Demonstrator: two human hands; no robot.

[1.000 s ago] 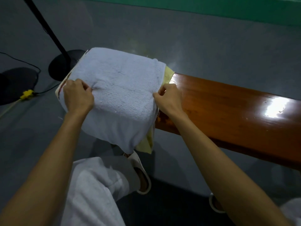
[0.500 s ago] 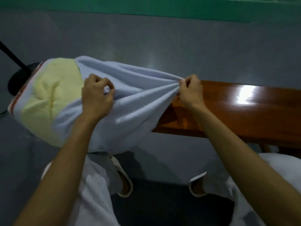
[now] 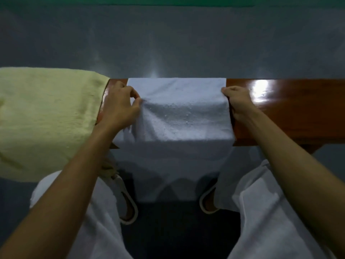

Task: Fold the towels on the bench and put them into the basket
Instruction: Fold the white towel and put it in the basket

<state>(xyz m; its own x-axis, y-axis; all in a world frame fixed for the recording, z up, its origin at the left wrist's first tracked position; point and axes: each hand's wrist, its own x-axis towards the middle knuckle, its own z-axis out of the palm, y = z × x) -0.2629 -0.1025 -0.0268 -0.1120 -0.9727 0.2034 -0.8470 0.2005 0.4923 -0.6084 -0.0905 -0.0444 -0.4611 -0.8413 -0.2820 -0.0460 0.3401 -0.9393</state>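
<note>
Glossy brown wood of the tabletop (image 3: pixel 289 113) carries a pale blue towel (image 3: pixel 179 113) draped over its front edge, beside a yellow towel (image 3: pixel 46 118). Fingers of the left hand (image 3: pixel 119 107) pinch the blue one's left edge, and the right hand (image 3: pixel 237 101) grips its right edge. It looks soft, light and limp, so holding near the corners seems best.

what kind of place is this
Probably an indoor sports hall, though that's a guess: a long glossy wooden bench, a blue towel draped over it, a smooth grey floor with a green strip along its far edge.
</note>
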